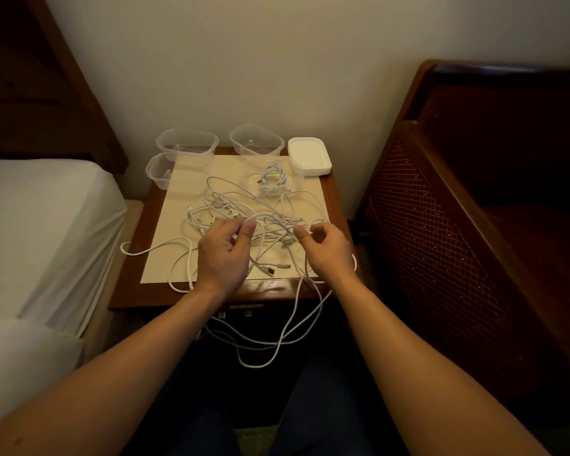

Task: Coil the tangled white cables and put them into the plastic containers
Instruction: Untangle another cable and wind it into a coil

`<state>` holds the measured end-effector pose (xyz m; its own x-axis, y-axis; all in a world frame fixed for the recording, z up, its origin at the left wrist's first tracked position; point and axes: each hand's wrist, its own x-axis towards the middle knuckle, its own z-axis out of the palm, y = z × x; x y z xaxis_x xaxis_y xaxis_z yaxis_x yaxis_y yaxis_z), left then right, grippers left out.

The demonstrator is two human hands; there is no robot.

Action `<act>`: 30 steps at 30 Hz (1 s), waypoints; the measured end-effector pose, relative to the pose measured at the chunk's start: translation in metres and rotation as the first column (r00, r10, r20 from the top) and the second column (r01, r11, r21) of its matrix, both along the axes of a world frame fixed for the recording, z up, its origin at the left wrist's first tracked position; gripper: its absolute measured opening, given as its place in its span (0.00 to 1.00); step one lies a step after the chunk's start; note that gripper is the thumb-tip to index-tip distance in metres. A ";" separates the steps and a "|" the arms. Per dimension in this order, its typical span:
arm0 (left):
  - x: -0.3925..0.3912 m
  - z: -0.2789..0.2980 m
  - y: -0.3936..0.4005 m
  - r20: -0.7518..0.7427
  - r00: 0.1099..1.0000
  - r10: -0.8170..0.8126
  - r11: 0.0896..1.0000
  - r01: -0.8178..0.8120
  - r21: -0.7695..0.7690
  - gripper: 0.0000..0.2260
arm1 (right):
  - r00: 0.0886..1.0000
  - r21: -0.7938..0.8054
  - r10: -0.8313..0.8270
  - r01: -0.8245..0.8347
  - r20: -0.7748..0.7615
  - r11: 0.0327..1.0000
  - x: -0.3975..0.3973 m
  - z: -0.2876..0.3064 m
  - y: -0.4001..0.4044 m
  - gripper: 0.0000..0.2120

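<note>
surroundings: a small wooden side table stands against a pale wall, between a bed with white sheets on the left and a dark wooden headboard with a lattice panel on the right. a cream mat covers most of the tabletop.

containers: three clear plastic containers sit along the far and left edges: one at the back left, one at the back centre, one at the left. a fourth clear container on the mat holds a coiled white cable. a stack of white lids rests at the back right corner.

task item: the tangled white cables lie in loose loops on the mat; several strands hang over the near table edge.

hands: the left hand pinches a strand between thumb and fingers. the right hand has curled fingers gripping another strand.
</note>
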<state>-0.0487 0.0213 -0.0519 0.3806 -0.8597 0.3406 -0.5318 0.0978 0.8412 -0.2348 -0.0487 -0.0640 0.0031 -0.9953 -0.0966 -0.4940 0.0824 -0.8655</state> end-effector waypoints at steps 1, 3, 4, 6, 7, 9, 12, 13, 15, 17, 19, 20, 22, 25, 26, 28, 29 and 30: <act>0.001 0.003 -0.001 -0.089 0.996 0.010 1.000 -0.009 0.015 0.12 | 1.000 -0.002 -0.003 0.003 -0.003 1.000 0.001 -0.001 0.002 0.23; 0.001 0.006 0.001 -0.242 0.970 0.018 1.000 -0.012 0.026 0.12 | 1.000 -0.027 -0.018 0.017 -0.017 0.999 0.003 -0.002 0.003 0.24; 0.001 0.009 0.003 -0.284 0.959 0.023 1.000 -0.018 0.022 0.11 | 0.999 -0.053 -0.025 0.023 -0.033 0.998 0.004 -0.002 0.004 0.24; -0.002 0.016 0.007 -0.366 0.930 0.042 0.999 -0.045 0.000 0.11 | 0.997 -0.095 -0.037 0.030 -0.065 0.995 0.005 -0.002 0.005 0.24; -0.002 0.020 0.007 -0.417 0.907 0.061 0.997 -0.073 -0.012 0.11 | 0.996 -0.104 -0.032 0.024 -0.077 0.994 0.006 -0.003 0.005 0.24; 0.000 0.026 0.006 -0.488 0.866 0.111 0.990 -0.141 -0.024 0.12 | 0.992 -0.098 -0.011 -0.001 -0.125 0.995 0.006 -0.005 0.006 0.25; 0.006 0.032 0.003 -0.533 0.835 0.138 0.981 -0.188 -0.040 0.12 | 0.963 -0.115 -0.018 -0.014 -0.268 0.993 0.006 -0.007 0.007 0.28; 0.007 0.033 0.002 -0.543 0.830 0.129 0.982 -0.183 -0.046 0.12 | 0.947 -0.119 -0.040 0.002 -0.318 0.993 0.007 -0.005 0.007 0.30; 0.007 0.034 0.004 -0.557 0.823 0.112 0.984 -0.169 -0.051 0.13 | 0.912 -0.152 -0.090 0.031 -0.399 0.988 0.011 -0.002 0.010 0.32; 0.008 0.031 0.004 -0.569 0.816 0.100 0.986 -0.157 -0.052 0.13 | 0.897 -0.244 -0.114 0.007 -0.426 0.970 0.017 0.000 0.013 0.32; 0.007 0.026 0.005 -0.576 0.813 0.085 0.990 -0.135 -0.044 0.12 | 0.918 -0.313 -0.072 -0.059 -0.389 0.948 0.021 0.003 0.016 0.30; 0.006 0.024 0.005 -0.572 0.817 0.076 0.992 -0.122 -0.043 0.11 | 0.927 -0.341 -0.037 -0.099 -0.373 0.935 0.023 0.004 0.019 0.29; 0.004 0.022 0.007 -0.537 0.842 0.050 0.995 -0.091 -0.049 0.12 | 0.934 -0.370 0.029 -0.170 -0.357 0.913 0.026 0.006 0.024 0.28; 0.003 0.023 0.012 -0.441 0.897 -0.019 0.996 -0.023 -0.089 0.14 | 0.915 -0.268 0.141 -0.254 -0.379 0.929 0.031 0.006 0.025 0.27; 0.003 0.025 0.013 -0.417 0.908 -0.040 0.994 -0.006 -0.110 0.14 | 0.906 -0.226 0.161 -0.265 -0.392 0.938 0.032 0.007 0.024 0.25; 0.004 0.027 0.015 -0.398 0.916 -0.055 0.991 0.001 -0.135 0.14 | 0.896 -0.176 0.164 -0.255 -0.413 0.951 0.033 0.009 0.019 0.21; 0.005 0.026 0.016 -0.397 0.916 -0.057 0.990 0.001 -0.140 0.14 | 0.895 -0.154 0.170 -0.253 -0.413 0.955 0.033 0.011 0.016 0.20; 0.005 0.025 0.017 -0.395 0.917 -0.060 0.990 0.003 -0.143 0.14 | 0.893 -0.128 0.187 -0.260 -0.410 0.957 0.032 0.012 0.016 0.19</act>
<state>-0.0432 0.0388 -0.0267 0.4819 -0.8297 0.2816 -0.1513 0.2377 0.9595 -0.2024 -0.0331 -0.0515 0.2258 -0.9734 0.0390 -0.7811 -0.2048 -0.5899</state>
